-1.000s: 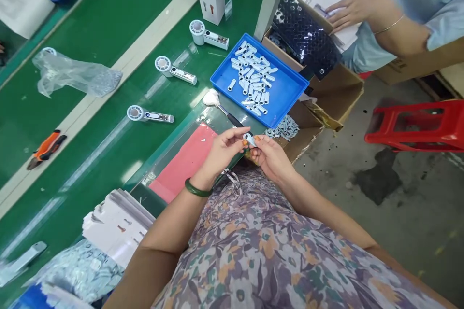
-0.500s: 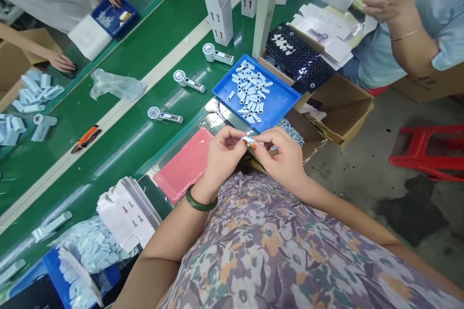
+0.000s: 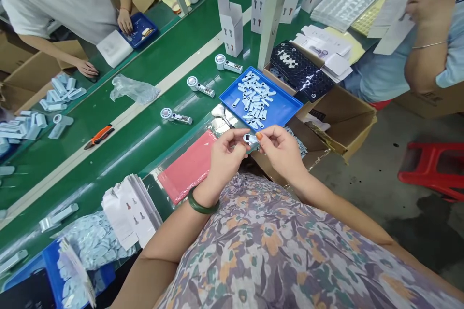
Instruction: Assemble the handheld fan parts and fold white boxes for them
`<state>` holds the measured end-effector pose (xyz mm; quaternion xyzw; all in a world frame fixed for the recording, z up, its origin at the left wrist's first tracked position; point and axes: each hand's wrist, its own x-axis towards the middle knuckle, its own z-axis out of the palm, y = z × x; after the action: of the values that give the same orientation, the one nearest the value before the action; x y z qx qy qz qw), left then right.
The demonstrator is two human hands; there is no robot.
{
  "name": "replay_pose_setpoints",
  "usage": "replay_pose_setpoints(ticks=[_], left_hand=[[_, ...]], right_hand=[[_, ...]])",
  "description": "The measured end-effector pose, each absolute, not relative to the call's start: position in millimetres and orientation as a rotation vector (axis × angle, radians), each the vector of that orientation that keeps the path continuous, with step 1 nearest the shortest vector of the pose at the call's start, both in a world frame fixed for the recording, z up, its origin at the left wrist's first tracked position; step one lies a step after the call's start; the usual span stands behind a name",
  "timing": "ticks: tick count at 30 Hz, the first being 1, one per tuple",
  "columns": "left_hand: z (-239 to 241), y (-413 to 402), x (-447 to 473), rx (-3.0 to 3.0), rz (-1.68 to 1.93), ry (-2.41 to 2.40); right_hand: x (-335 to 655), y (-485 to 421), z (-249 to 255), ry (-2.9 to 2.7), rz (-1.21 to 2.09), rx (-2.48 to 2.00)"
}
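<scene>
My left hand (image 3: 227, 152) and my right hand (image 3: 282, 148) pinch a small light-blue plastic part (image 3: 250, 138) between fingertips, one hand at each end. A dark window shows on the part's upper face. Just beyond my hands, a blue tray (image 3: 281, 115) holds a pile of similar light-blue parts (image 3: 253, 94). A red sheet (image 3: 186, 166) under clear film lies to the left of my left hand. More small parts (image 3: 297, 142) sit in a cardboard box behind my right hand.
Light-blue handheld fans (image 3: 176, 116) lie along the green conveyor belt (image 3: 141, 130), near orange-handled pliers (image 3: 98, 136) and a plastic bag (image 3: 134, 91). Printed cartons (image 3: 130, 212) are stacked at left. A metal post (image 3: 272, 14) rises behind the tray. Co-workers (image 3: 68, 5) sit across and at right.
The part between my fingers has turned, so its dark window now shows. The view has shifted slightly. At right, a co-worker's hands have lifted a white carton.
</scene>
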<state>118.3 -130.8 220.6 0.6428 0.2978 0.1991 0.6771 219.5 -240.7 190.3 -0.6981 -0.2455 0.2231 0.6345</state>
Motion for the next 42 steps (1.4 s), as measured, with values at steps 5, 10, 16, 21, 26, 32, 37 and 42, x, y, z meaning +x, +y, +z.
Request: replay_pose_setpoints(ticks=[5, 10, 16, 21, 26, 32, 37, 42], left_hand=[[211, -125, 110, 1.386, 0.492, 0.682], [199, -117, 94, 1.42, 0.546, 0.597], [175, -81, 54, 1.389, 0.851, 0.703], [139, -64, 0, 1.348, 0.835, 1.014], [118, -80, -38, 1.288, 0.728, 1.176], [106, -83, -46, 1.517, 0.563, 1.132], [84, -70, -13, 1.775, 0.368, 0.947], [52, -89, 18, 2.201, -0.167, 0.535]], right_hand=[[218, -234, 187, -0.521, 0.755, -1.451], [214, -233, 183, -0.465, 1.013, -1.302], [196, -208, 154, -0.82, 0.672, -1.515], [187, -163, 79, -1.244, 0.712, -2.061], [192, -159, 48, -1.244, 0.708, -2.121], [200, -171, 48, -1.094, 0.733, -2.093], [216, -182, 53, -0.768, 0.711, -1.985], [213, -204, 58, -0.445, 0.858, -1.806]])
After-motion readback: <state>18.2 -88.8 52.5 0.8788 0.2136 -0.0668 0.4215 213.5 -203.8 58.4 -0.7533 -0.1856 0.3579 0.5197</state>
